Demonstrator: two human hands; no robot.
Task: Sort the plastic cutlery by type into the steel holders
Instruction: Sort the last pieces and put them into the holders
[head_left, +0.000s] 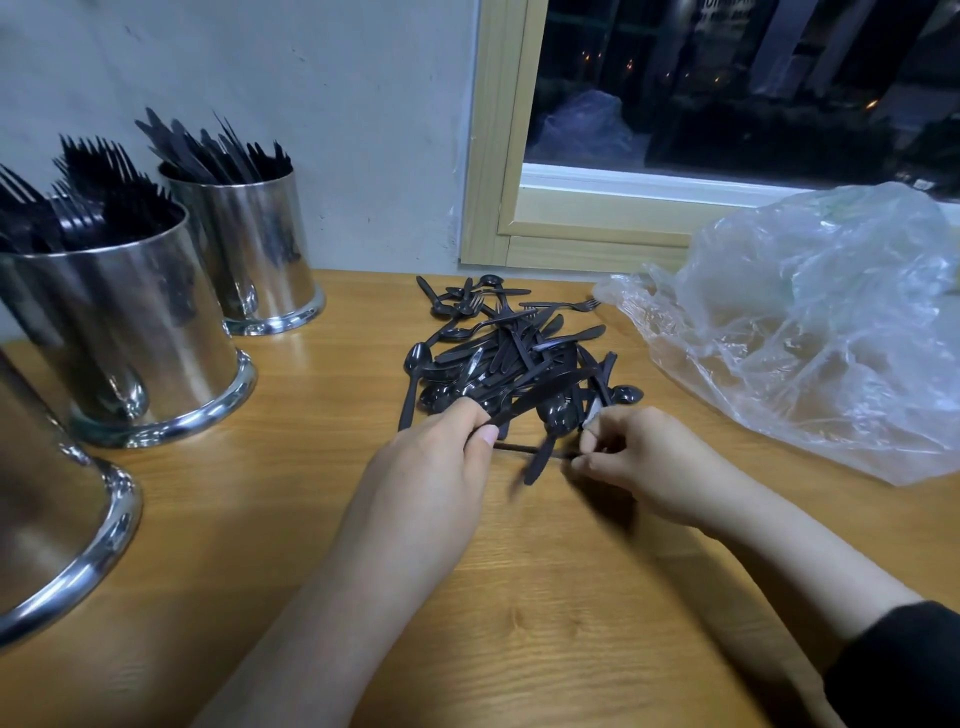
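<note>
Cutlery pile (511, 353), black plastic, mixed spoons, forks and knives, lies on wooden table (519, 597) just below window frame (571, 244). I see left hand (441, 457) at near edge of pile, thumb and fingers curled round handle ends of several knives (545, 392), blades pointing right and up over the pile. Right hand (639, 467) is just beside it, fingertips pinching end of one thin black piece (530, 451) lying flat on table btwn the two hands; type of that piece I cannot tell, blurred. Steel holders stand at left, well apart from pile: fork holder (140, 332) w/ forks tines up, knife holder (254, 249) behind it near wall w/ knives upright, third holder (47, 509) at left edge, contents out of view. Clear plastic bag (810, 322), crumpled, lies at right of pile, near it. Dark sleeve (904, 670) shows on right arm.
</note>
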